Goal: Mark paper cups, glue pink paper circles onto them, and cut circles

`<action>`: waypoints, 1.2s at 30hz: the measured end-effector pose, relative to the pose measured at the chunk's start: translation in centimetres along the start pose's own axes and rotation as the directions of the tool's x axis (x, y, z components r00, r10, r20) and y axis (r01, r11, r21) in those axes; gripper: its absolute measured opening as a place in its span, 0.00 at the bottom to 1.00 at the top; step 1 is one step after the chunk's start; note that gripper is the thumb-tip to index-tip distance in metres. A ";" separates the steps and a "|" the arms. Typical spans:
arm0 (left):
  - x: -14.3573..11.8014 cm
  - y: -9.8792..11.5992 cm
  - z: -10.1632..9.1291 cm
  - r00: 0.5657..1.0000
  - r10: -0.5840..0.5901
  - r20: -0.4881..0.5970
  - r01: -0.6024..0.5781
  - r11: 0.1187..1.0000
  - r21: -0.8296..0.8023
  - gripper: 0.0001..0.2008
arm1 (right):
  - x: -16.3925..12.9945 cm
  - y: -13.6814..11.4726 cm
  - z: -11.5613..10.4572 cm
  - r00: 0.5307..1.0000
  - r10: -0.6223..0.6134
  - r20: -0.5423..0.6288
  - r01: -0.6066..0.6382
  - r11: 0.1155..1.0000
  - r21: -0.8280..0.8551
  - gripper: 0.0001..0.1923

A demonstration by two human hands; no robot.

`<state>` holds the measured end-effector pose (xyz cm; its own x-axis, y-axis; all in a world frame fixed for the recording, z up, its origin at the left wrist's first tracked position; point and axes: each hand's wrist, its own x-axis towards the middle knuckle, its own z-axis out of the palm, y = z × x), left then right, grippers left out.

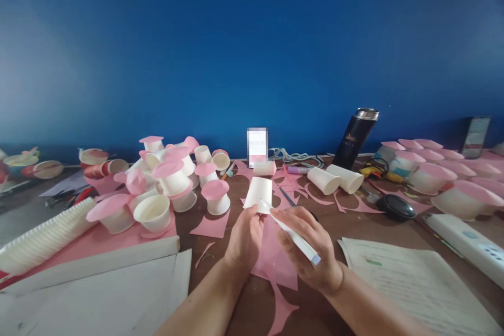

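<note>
White paper cup [258, 189], held over counter [208, 265] | left hand [244, 236]: pinching cup's near end | right hand [318, 237]: gripping white pen [297, 240], tip at cup | step: likely pen-to-cup work | next calls for: steady cup, light tip

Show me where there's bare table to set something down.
Bare tabletop shows between the right hand, printed sheets and rounded black object. Another, with a pink sliver, lies between the left forearm and white sheet. Pink-topped cups crowd both sides.
</note>
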<state>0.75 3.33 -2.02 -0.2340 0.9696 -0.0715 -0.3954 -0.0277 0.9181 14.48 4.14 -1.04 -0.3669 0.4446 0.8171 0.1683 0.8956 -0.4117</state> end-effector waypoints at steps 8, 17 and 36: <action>-0.5 -1.0 -0.4 0.993 0.051 0.108 -0.035 0.989 -0.141 0.09 | -0.3 0.3 0.7 0.999 0.042 -0.027 -0.043 0.998 -0.039 0.22; -0.6 -1.6 -0.9 0.993 0.113 0.015 -0.114 0.985 0.126 0.16 | 0.1 1.3 0.8 0.981 0.113 -0.158 -0.122 0.991 -0.050 0.25; -1.6 -1.7 0.6 0.971 -0.130 0.200 0.194 0.918 -0.345 0.08 | 0.2 2.8 0.9 0.927 0.218 -0.306 -0.236 0.972 -0.022 0.23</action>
<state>2.32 2.00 -3.21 0.0020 0.9938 -0.1109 -0.7151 0.0790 0.6946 14.03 6.71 -2.41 -0.0239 0.6114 0.7910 0.2706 0.7656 -0.5836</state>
